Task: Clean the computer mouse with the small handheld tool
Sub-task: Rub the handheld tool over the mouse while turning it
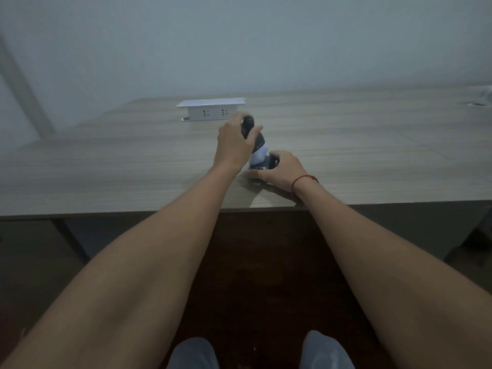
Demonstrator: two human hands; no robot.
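A black computer mouse point(266, 166) rests on the wooden desk point(133, 161), near its front edge. My right hand point(282, 171) grips the mouse from the right side and partly hides it. My left hand point(233, 146) is closed around a small handheld tool point(257, 149) with a dark handle and a pale lower part. The tool is tilted, its pale lower end pressed down onto the top of the mouse. A red string bracelet circles my right wrist.
A white pop-up socket box point(210, 111) stands open on the desk behind my hands. A cable opening point(476, 104) lies at the far right. A pale wall rises behind the desk. My knees show below the desk edge.
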